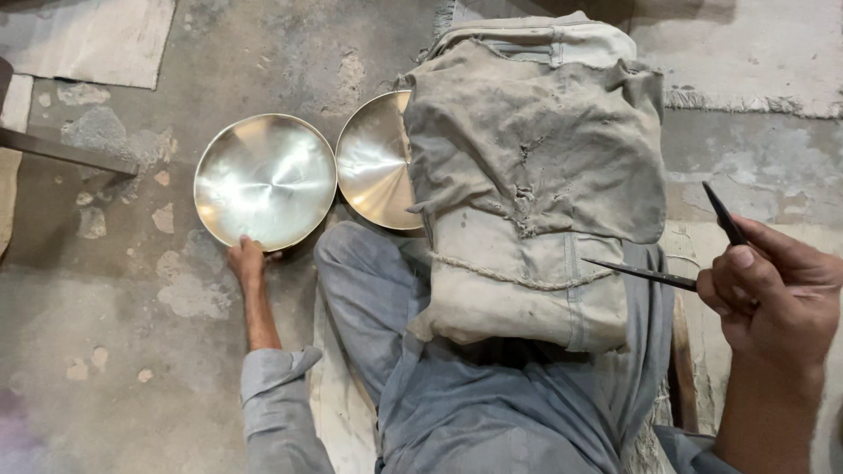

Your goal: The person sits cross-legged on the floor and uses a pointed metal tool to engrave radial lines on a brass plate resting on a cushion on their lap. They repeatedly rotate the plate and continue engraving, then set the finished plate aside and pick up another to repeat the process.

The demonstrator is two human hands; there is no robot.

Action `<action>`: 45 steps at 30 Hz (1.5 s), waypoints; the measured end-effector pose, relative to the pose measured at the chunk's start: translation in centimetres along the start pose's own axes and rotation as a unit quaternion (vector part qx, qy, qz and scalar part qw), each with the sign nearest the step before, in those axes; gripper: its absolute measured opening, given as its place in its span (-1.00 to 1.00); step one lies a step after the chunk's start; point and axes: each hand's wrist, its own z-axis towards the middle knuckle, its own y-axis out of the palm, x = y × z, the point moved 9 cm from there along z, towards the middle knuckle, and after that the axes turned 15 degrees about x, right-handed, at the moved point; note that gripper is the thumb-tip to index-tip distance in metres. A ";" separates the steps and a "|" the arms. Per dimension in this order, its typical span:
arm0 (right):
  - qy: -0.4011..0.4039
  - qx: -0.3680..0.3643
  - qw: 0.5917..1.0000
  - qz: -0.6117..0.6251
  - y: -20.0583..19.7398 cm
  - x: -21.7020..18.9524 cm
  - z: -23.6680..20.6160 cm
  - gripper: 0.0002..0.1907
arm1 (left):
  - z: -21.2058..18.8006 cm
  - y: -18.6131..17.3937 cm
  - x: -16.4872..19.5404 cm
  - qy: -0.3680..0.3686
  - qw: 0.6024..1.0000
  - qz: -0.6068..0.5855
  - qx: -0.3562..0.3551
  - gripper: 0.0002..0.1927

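**Seated on the floor, one hand on a metal bowl, the other holding pointed tools**

The person sits on the rough concrete floor (pixel 132 351) with legs in grey trousers (pixel 492 404) folded in front. The left hand (pixel 246 261) reaches out to the near rim of a shiny silver-coloured metal bowl (pixel 265 180) lying open side up on the floor; its fingers rest on the rim's edge, and whether the grip is closed around the rim I cannot tell from here. A second bowl (pixel 373 162), more golden in tone, lies just beside the first, nearly touching it, with its right part hidden under a thick, dusty, worn cloth pad (pixel 536 167) draped over the person's knee. A length of cord (pixel 509 276) runs across the lower part of that pad.

The right hand (pixel 777 294) is off to the right, well apart from the bowls. Its grip is closed on two thin dark pointed tools (pixel 650 275): one points left toward the pad, the other slants up and away. A fringed mat (pixel 755 101) lies on the floor further back.
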 end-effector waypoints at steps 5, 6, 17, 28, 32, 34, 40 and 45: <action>0.009 -0.011 1.000 0.003 -0.4 0.8 -0.7 -0.79 | -0.1 -0.5 1.4 -0.016 0.985 0.154 -0.076 -0.31; 0.012 -0.007 1.000 0.004 -0.5 0.9 -0.8 -0.78 | -0.1 -0.3 3.5 0.073 0.976 0.199 -0.053 -0.40; 0.012 0.000 1.000 0.009 -0.5 0.6 -1.4 -0.74 | -10.2 13.6 17.9 0.546 0.824 0.075 -0.133 -0.54; 0.034 0.057 0.998 0.022 -2.5 0.3 -2.9 -0.71 | -8.8 19.8 19.2 0.451 0.819 0.297 -0.193 -0.48; 0.034 0.064 0.997 0.017 -2.3 0.2 -3.3 -0.72 | -10.5 19.6 22.9 0.526 0.812 0.151 -0.205 -0.61; 0.034 0.063 0.997 0.029 -2.0 0.2 -3.4 -0.71 | -11.9 18.8 24.6 0.555 0.801 0.068 -0.212 -0.65; 0.019 0.051 0.998 0.039 -2.5 -0.5 -4.3 -0.71 | -12.8 15.3 25.6 0.604 0.778 0.084 -0.155 -0.71; -0.004 0.068 0.997 0.045 -4.8 -1.2 -5.0 -0.71 | -9.8 6.8 25.5 0.699 0.711 0.060 0.036 -0.82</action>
